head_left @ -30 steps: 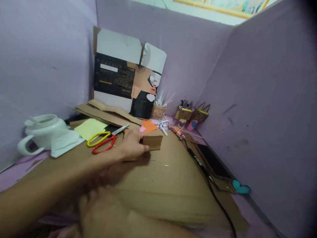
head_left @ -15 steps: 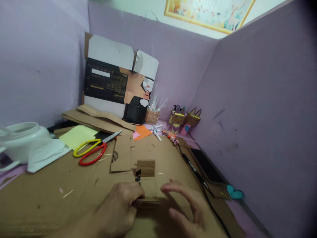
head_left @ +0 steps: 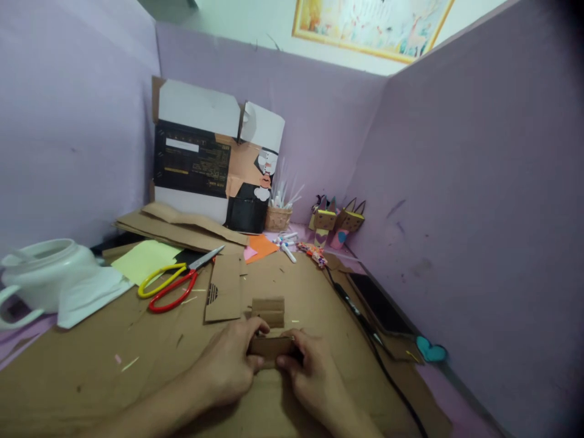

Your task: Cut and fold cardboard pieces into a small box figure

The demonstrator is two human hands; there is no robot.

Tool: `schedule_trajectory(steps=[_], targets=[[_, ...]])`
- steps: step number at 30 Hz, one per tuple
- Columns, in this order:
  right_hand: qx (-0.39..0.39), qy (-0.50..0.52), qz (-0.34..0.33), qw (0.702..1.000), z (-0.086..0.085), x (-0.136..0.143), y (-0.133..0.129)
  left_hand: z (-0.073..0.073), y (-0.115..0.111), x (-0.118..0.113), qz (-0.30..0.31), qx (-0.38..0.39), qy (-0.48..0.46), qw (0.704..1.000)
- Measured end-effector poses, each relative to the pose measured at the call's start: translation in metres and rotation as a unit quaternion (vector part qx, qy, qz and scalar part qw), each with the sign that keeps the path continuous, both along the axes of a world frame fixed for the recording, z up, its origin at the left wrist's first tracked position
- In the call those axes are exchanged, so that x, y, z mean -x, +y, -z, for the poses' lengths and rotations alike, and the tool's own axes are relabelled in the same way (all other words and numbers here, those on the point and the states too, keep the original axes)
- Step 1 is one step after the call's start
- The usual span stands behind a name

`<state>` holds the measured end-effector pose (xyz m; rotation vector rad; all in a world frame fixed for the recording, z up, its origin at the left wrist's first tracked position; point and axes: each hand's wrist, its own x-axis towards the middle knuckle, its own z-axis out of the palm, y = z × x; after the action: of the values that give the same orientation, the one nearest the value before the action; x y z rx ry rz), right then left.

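Between my two hands is a small cardboard piece, its edge turned toward me. My left hand pinches its left end, fingers behind and thumb in front. On the right end, my right hand grips it the same way. A small folded cardboard strip lies just beyond my fingers. Farther left is a flat cardboard rectangle with black stripes. Scissors with one yellow and one red handle lie left of it, blades apart.
A white teapot-like vessel stands at left beside white paper. Flattened cardboard leans on the back wall. Markers, a small basket and cardboard animal figures sit at the back. A black cable and dark tablet-like slab lie right.
My right hand has closed from open onto the right end of the cardboard piece. The piece's near face has tilted up, and my left hand has shifted its hold slightly. The view tipped up a little.
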<state>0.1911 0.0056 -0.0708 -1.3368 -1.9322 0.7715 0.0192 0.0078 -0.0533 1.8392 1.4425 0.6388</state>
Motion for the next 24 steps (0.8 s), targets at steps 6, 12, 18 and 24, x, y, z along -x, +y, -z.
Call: schedule_trajectory(steps=[6, 12, 18, 24], targets=[[-0.042, 0.099, 0.049, 0.993, -0.010, -0.014, 0.023, -0.039, 0.031, 0.051, -0.116, -0.082, 0.044, 0.989], [-0.220, 0.066, 0.112, 0.967, -0.025, -0.017, 0.092, -0.042, 0.064, 0.069, -0.228, -0.071, 0.270, 0.933], [-0.201, 0.042, 0.120, 0.971, -0.017, -0.008, 0.104, -0.023, 0.076, 0.049, -0.228, -0.082, 0.227, 0.943], [-0.255, 0.090, 0.095, 0.958, -0.024, -0.015, 0.041, -0.026, 0.053, 0.048, -0.214, -0.098, 0.035, 0.971]])
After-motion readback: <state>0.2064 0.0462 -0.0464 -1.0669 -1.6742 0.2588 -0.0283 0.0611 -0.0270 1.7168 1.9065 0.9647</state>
